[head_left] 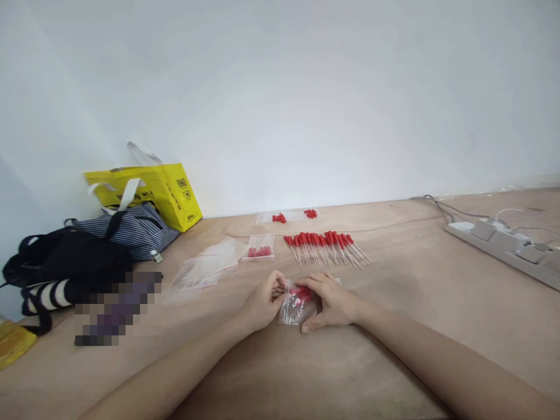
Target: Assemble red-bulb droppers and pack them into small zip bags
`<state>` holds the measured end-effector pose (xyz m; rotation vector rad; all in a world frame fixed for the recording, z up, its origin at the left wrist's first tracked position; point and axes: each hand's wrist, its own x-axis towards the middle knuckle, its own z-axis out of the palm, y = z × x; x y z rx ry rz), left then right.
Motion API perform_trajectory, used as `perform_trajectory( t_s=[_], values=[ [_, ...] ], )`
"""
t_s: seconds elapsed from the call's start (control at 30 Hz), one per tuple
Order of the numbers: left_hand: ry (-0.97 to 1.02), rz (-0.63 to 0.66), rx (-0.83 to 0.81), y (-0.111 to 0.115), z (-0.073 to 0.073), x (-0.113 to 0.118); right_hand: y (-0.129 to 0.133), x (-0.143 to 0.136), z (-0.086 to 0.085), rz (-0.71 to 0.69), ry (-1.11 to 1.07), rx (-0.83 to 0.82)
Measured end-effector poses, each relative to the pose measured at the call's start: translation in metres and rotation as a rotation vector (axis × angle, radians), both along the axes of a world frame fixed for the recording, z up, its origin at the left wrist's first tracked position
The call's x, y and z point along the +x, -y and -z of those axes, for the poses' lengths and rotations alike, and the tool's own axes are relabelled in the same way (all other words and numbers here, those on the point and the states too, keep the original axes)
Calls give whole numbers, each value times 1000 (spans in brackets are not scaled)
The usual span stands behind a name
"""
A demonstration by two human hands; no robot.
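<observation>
From afar I judged the bag [298, 308] at six o'clock light, soft, slippery, best taken by its edge, which my left hand [268, 298] pinched while my half-open right hand [330, 298] cupped it.

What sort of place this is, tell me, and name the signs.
Likely an improvised worktable against a pale wall: loose clear bags and a row of red-tipped sticks lie on it, with a power strip at the right.

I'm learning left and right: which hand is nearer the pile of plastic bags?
Left. The left hand is just right of the pile; the right hand is farther right.
</observation>
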<state>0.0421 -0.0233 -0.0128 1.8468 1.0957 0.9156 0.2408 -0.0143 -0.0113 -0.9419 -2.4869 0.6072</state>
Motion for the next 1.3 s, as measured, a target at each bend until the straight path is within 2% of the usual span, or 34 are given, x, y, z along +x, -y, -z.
perform_trajectory(
  t_s=[0.3, 0.43, 0.5, 0.6, 0.73, 0.8, 0.93, 1.0, 1.1, 1.2, 1.3],
  values=[
    [-205, -256, 137, -4, 7, -5, -3, 12, -1, 47, 7, 33],
    [-213, -350, 102, -6, 10, -7, -6, 15, 0, 53, -2, 33],
    [-187, -335, 60, -5, 12, -6, -6, 14, 1, 43, -8, 38],
    [-115, -223, 9, -2, 11, -5, -4, 10, 1, 19, -9, 47],
    [-91, -58, -109, -6, -2, -16, -3, 8, 1, 12, -4, 46],
    [-176, -49, -73, -16, -12, -25, -2, 8, 1, 13, -4, 44],
    [-326, -173, 129, -51, -30, -31, -2, 9, 0, 18, -8, 46],
    [-385, -199, 179, -71, -33, -20, -3, 9, 0, 13, -2, 45],
    [-456, -245, 204, -100, -31, 9, -4, 9, 1, 0, 8, 45],
    [-505, -300, 185, -125, -27, 38, -5, 9, 1, -4, 9, 46],
    [-539, -341, 130, -146, -25, 53, -4, 9, 0, -4, 6, 46]
  ],
)
